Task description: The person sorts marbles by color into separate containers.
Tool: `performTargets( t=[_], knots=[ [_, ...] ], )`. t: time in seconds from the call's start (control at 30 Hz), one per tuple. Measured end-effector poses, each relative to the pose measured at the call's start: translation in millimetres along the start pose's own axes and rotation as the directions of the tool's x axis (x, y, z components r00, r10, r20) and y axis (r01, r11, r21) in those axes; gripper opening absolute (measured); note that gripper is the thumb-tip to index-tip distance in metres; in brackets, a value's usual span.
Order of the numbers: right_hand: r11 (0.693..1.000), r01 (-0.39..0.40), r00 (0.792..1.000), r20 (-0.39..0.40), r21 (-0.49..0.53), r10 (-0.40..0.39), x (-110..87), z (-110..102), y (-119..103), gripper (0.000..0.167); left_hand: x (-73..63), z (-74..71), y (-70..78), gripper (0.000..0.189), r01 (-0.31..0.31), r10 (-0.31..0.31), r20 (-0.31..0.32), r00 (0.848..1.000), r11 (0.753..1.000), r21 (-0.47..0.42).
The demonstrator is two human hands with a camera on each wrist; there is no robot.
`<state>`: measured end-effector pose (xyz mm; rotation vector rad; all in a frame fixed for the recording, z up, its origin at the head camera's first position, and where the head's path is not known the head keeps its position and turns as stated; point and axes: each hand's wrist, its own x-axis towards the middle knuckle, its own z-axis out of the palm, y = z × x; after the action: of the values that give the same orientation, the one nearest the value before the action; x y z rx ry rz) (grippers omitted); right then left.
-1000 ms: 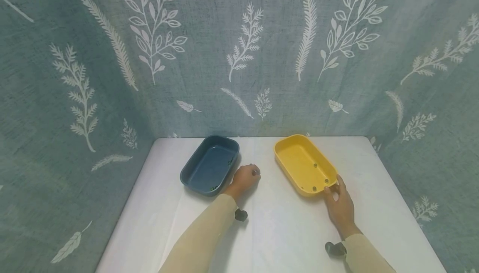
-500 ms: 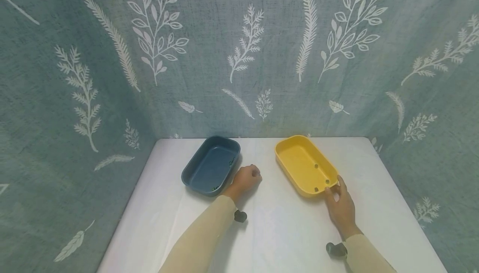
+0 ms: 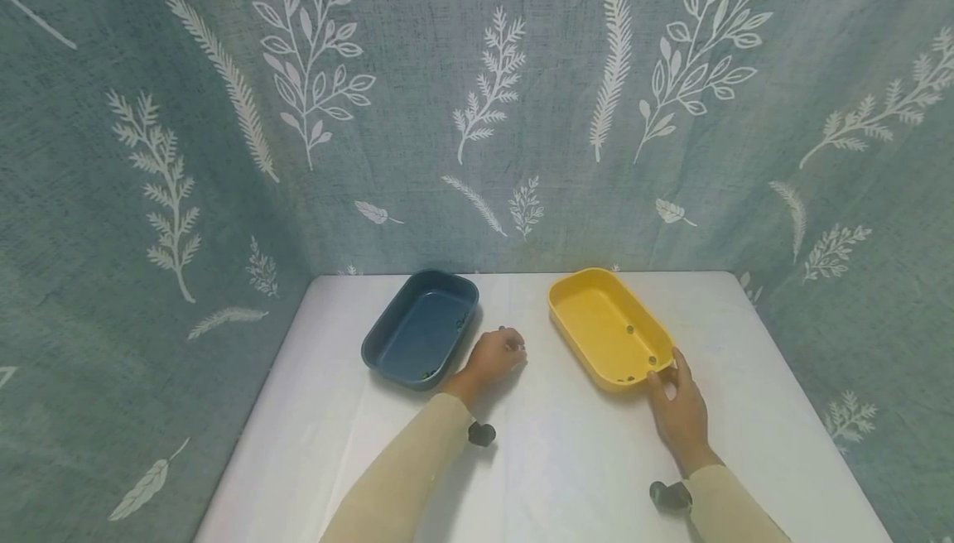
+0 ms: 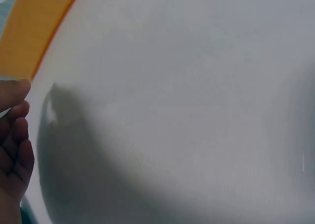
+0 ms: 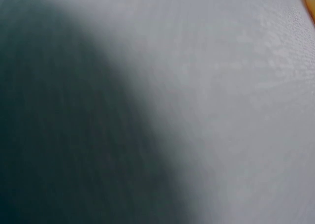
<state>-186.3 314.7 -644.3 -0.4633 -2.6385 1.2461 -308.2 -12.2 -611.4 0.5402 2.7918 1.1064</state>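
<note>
In the head view my left hand hovers over the table between two trays, palm turned inward. Its fingers are curled, with the thumb near the index finger. A tiny dark spot shows by the knuckles; whether a small thing sits in the grasp cannot be made out. My right hand grips the near right corner of the yellow tray between thumb and fingers. Several small round greenish pieces lie toward that tray's near end. The left wrist view shows the curled left fingers close to the yellow wall.
A dark blue tray stands left of the left wrist, with a few small green pieces along its right side. The white table ends at a patterned grey-green cloth behind and at both sides.
My left hand has shifted slightly right and its fingers have loosened a little. One or two small pieces have moved near the yellow tray's front edge. The right hand stays at the corner.
</note>
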Motion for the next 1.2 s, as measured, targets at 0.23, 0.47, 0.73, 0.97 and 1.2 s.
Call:
performTargets(
  t=[0.23,0.47,0.73,0.97,1.2],
  knots=[
    [1.000,-0.021,1.000,0.017,-0.008,0.021,-0.6,1,-2,0.074,4.1,8.4,10.4,0.012,-0.022,0.021,-0.021,1.000,0.999,-0.038],
    [1.000,-0.001,1.000,0.005,-0.003,0.001,-1.0,0,-2,0.073,7.1,10.9,21.6,0.013,-0.053,0.053,-0.036,0.998,0.999,0.007],
    [1.000,0.008,1.000,0.002,0.009,-0.008,0.4,1,2,0.074,9.5,10.6,37.4,0.013,-0.098,0.097,-0.027,0.995,0.995,-0.017],
    [1.000,0.016,1.000,-0.005,0.006,-0.016,0.9,1,3,0.074,7.9,11.0,52.6,0.017,-0.113,0.113,-0.004,0.994,0.993,-0.029],
    [1.000,0.020,1.000,-0.007,0.003,-0.020,1.6,1,4,0.073,8.8,18.6,57.0,0.014,-0.131,0.132,0.012,0.991,0.991,-0.015]
  ],
)
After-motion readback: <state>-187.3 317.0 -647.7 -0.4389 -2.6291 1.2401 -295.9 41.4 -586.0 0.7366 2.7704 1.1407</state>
